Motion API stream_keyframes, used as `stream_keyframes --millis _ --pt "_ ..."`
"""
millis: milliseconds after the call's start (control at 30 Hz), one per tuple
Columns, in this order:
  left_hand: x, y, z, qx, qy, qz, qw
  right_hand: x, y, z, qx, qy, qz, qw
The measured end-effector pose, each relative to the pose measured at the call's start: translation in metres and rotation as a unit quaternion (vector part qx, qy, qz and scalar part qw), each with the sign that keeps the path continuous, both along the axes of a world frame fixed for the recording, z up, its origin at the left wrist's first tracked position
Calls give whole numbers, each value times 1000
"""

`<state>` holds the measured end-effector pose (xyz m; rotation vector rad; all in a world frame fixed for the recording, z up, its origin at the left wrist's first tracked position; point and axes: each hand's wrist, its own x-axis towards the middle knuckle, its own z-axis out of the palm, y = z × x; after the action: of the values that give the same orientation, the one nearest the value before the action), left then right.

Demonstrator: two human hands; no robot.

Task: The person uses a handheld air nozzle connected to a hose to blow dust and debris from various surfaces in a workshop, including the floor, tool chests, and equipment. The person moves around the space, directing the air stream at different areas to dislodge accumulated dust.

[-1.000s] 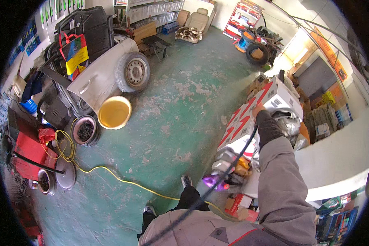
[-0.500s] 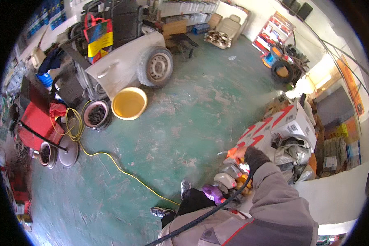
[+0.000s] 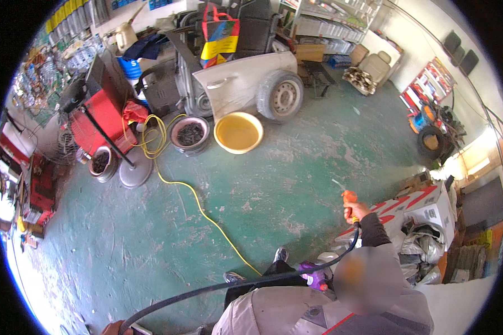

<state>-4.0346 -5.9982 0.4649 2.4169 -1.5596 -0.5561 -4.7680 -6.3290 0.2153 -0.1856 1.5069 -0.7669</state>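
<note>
My right hand (image 3: pixel 356 211) is closed round an orange air blow gun (image 3: pixel 349 197), held out over the floor. Its thin nozzle points up and to the left. From the gun's lower end a black hose (image 3: pixel 262 280) curves across in front of my body to the lower left. There my left hand (image 3: pixel 115 328) is partly cut off by the picture's edge and appears closed on the hose. A purple jug (image 3: pixel 314 276) stands just beyond my lap, close to the hose.
A yellow basin (image 3: pixel 238 133) and a pot of dark pieces (image 3: pixel 190 133) stand on the green floor. A yellow cable (image 3: pixel 198 204) runs toward my feet. Farther back are a car door (image 3: pixel 235 78) and a wheel (image 3: pixel 280 97). White-and-red boxes (image 3: pixel 425 201) lie at my right.
My right hand has lifted the blow gun away from the jugs and boxes, outward over the floor. The view has swung left, and my left hand has come into the lower left corner.
</note>
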Motion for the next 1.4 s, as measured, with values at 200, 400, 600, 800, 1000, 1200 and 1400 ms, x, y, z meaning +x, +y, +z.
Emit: stream_keyframes --millis 200,400,600,800,1000,1200,1400 --pt "-4 -8 4 0 2 61 998 8 -22 -40 -36 22 -40 998" --pt "-21 -25 -6 8 -10 88 996 -18 71 -158 32 108 157 981" --pt "-46 -28 -6 -80 23 216 973 28 66 -236 124 -31 304 944" --pt "-77 -46 23 -110 -62 281 951 142 -150 -235 -58 -104 224 967" --pt "-113 -57 23 -134 -145 319 927 272 -354 -203 -75 12 94 993" --pt "-106 -69 17 -124 -141 326 926 367 -436 -169 -218 23 298 929" --pt "-50 -107 -6 -146 -125 388 902 457 -447 -156 -152 84 373 911"
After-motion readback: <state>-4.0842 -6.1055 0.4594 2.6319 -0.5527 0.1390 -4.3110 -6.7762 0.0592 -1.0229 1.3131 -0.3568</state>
